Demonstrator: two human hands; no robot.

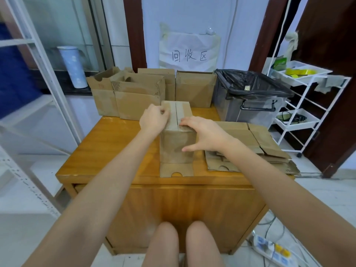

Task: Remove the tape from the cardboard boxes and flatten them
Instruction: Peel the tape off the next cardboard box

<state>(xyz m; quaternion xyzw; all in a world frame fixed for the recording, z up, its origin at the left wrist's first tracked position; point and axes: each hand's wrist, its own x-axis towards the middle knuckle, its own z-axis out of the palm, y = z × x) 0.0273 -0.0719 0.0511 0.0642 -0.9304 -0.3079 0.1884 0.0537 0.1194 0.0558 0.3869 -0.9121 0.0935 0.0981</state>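
Left hand [154,120] is pinched on the tape [174,116] atop the upright box [176,143]; right hand [204,135], fingers spread, steadies it. Tape could be torn if yanked sideways.

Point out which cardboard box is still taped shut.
The upright box at the table's middle, under both hands: tape runs along its closed top seam. The boxes behind stand open.

One legible sign: a crumpled white paper sheet [189,52] taped to the pale wall, upper centre of frame, handwritten in dark marker with three characters, 回收区. Faint reddish marks on a cardboard box [102,93] at mid-left, too blurred to read. No other readable text.
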